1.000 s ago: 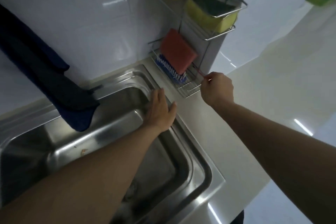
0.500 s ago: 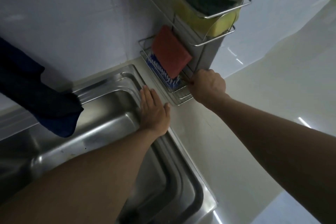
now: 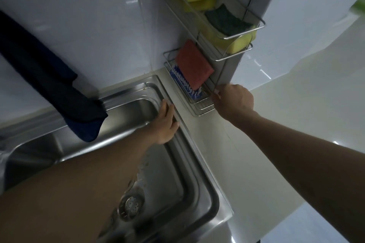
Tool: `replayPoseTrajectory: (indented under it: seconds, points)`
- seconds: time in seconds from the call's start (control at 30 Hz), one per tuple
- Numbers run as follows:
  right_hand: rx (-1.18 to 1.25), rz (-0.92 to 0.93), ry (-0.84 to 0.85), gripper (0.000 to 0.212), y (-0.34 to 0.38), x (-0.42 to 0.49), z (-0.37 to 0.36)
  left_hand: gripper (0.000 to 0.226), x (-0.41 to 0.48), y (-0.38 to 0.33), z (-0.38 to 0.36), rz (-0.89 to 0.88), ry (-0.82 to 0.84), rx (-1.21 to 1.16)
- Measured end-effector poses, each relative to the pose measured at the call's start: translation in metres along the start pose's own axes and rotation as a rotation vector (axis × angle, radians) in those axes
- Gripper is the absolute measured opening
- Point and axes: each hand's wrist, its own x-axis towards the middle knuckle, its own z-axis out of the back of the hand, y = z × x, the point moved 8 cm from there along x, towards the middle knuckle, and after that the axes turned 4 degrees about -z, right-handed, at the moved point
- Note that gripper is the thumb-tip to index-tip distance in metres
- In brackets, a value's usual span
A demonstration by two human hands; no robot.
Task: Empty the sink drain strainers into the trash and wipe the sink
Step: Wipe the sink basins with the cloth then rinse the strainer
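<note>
Head view: our sink [image 3: 197,193].
Our left grip [image 3: 165,124] rests flat on its rim; our right grip [image 3: 234,102] curls at the rack [image 3: 199,111] beside it, hold unclear.

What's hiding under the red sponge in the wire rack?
A brush: its blue and white bristles poke out past the left and lower edges of the red sponge. The sponge covers the rest.

A dark cloth [image 3: 65,92] hangs low over the sink's [image 3: 197,193] rear left; the wire rack [image 3: 201,111] fills the counter's [image 3: 266,134] back corner. Open counter runs right of the sink.
</note>
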Motion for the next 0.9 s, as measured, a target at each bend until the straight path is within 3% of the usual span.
replayPoseTrajectory:
  seconds: [0.17,0.43,0.6,0.9]
  points:
    - [0.051,0.195,-0.115,0.038,0.023,-0.029,0.022,0.072,-0.052,0.0,0.041,0.027,-0.14,-0.074]
    - [0.235,0.329,-0.001,0.059,0.104,-0.074,0.04,0.064,-0.155,0.029,0.098,0.089,-0.323,0.02]
    - [0.285,0.408,0.043,0.061,0.169,-0.109,0.056,0.064,-0.22,0.067,0.118,0.12,-0.41,0.044]
    - [0.335,0.408,0.125,0.074,0.255,-0.169,0.075,0.061,-0.32,0.11,0.147,0.111,-0.497,0.104]
